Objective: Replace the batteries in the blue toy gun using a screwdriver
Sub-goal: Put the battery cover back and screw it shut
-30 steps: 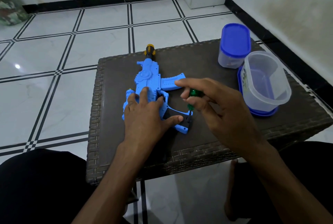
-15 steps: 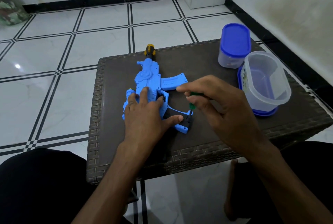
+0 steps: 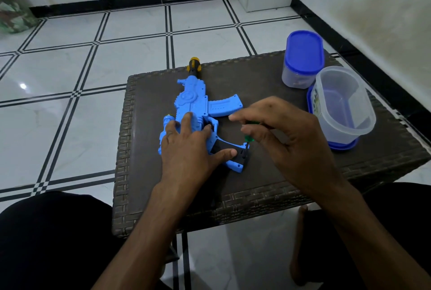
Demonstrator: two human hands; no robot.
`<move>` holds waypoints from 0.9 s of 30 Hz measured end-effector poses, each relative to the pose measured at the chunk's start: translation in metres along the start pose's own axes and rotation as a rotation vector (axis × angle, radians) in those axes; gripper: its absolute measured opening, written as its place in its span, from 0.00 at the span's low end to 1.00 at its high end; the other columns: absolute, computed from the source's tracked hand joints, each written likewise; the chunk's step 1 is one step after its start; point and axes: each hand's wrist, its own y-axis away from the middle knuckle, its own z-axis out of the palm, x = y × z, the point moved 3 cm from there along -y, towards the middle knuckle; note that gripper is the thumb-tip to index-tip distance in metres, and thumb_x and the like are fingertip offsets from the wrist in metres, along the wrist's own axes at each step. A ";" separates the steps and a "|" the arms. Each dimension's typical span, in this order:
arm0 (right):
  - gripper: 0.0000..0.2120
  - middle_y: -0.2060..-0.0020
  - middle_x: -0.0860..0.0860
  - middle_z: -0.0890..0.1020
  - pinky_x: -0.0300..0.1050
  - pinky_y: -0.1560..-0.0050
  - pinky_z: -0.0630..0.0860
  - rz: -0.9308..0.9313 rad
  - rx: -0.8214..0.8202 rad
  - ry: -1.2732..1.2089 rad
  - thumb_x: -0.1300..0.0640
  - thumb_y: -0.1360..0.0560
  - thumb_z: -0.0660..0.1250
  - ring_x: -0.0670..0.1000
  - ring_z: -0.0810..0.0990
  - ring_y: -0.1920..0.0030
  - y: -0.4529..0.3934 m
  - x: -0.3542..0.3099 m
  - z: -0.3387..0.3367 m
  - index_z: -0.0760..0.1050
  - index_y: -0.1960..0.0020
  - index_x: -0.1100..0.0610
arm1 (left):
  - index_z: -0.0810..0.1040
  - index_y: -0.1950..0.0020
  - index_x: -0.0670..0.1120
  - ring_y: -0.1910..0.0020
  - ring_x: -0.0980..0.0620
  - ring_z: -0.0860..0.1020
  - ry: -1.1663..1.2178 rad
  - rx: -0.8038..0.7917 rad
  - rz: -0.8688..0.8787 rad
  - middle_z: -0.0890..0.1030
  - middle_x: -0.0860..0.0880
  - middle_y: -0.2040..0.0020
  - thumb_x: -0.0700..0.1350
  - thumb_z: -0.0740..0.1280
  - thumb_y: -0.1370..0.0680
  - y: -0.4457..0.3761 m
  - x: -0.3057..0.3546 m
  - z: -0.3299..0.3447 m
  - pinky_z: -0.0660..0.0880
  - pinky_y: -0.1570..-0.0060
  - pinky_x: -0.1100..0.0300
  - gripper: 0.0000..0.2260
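The blue toy gun lies flat on the dark wicker table, its yellow-tipped barrel pointing away from me. My left hand presses down on the gun's body, thumb resting on the black grip. My right hand is closed around a green-handled screwdriver. The screwdriver stands nearly upright with its tip on the black end of the grip. Most of the handle is hidden by my fingers.
A closed container with a blue lid stands at the table's far right. In front of it an open clear tub sits on a blue lid. White tiled floor surrounds the table; a wall runs along the right.
My right hand has turned around the screwdriver, fingers shifting over the green handle. The tip stays on the grip's end. My left hand and the gun have not moved.
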 end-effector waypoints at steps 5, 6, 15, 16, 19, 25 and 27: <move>0.13 0.47 0.49 0.80 0.42 0.45 0.76 0.004 0.013 0.018 0.61 0.21 0.66 0.45 0.79 0.46 0.001 -0.002 0.001 0.77 0.37 0.60 | 0.71 0.29 0.57 0.27 0.38 0.54 0.004 0.006 0.003 0.54 0.48 0.22 0.72 0.62 0.31 0.000 0.000 0.000 0.60 0.31 0.44 0.34; 0.14 0.45 0.49 0.80 0.43 0.43 0.76 0.005 0.005 -0.005 0.63 0.21 0.65 0.45 0.79 0.43 0.002 -0.002 0.000 0.76 0.35 0.60 | 0.71 0.30 0.57 0.27 0.39 0.54 0.011 0.006 0.001 0.54 0.48 0.22 0.72 0.62 0.31 0.000 0.000 0.000 0.60 0.31 0.45 0.34; 0.16 0.49 0.51 0.81 0.42 0.47 0.78 0.013 -0.019 -0.033 0.71 0.23 0.65 0.47 0.81 0.47 0.001 0.002 0.001 0.77 0.38 0.60 | 0.70 0.29 0.57 0.26 0.39 0.53 0.014 0.000 -0.004 0.54 0.49 0.22 0.72 0.62 0.31 0.000 0.000 0.000 0.61 0.31 0.45 0.34; 0.16 0.49 0.51 0.81 0.43 0.47 0.78 0.015 -0.017 -0.028 0.70 0.23 0.66 0.47 0.81 0.47 0.001 0.002 0.000 0.77 0.38 0.59 | 0.70 0.29 0.57 0.26 0.39 0.53 0.017 0.001 -0.003 0.53 0.49 0.22 0.72 0.62 0.31 0.000 0.000 -0.001 0.60 0.31 0.45 0.34; 0.15 0.49 0.50 0.81 0.43 0.48 0.78 0.018 -0.010 -0.014 0.68 0.23 0.67 0.46 0.80 0.48 0.002 0.002 -0.001 0.77 0.38 0.58 | 0.70 0.29 0.57 0.26 0.39 0.52 0.026 -0.008 0.008 0.53 0.49 0.21 0.72 0.62 0.31 0.001 -0.001 -0.001 0.59 0.30 0.45 0.35; 0.14 0.50 0.49 0.81 0.41 0.49 0.78 0.035 -0.006 0.030 0.64 0.24 0.68 0.45 0.80 0.50 0.002 0.001 -0.002 0.78 0.39 0.56 | 0.64 0.26 0.62 0.26 0.39 0.51 0.027 -0.064 0.064 0.51 0.48 0.21 0.72 0.66 0.34 0.002 -0.007 -0.002 0.55 0.28 0.46 0.38; 0.13 0.50 0.49 0.81 0.40 0.49 0.78 0.040 0.007 0.038 0.64 0.24 0.70 0.45 0.80 0.50 0.002 -0.002 -0.006 0.79 0.40 0.58 | 0.63 0.26 0.64 0.25 0.39 0.50 0.031 -0.065 0.091 0.50 0.48 0.20 0.70 0.68 0.33 0.002 -0.011 -0.002 0.53 0.27 0.47 0.37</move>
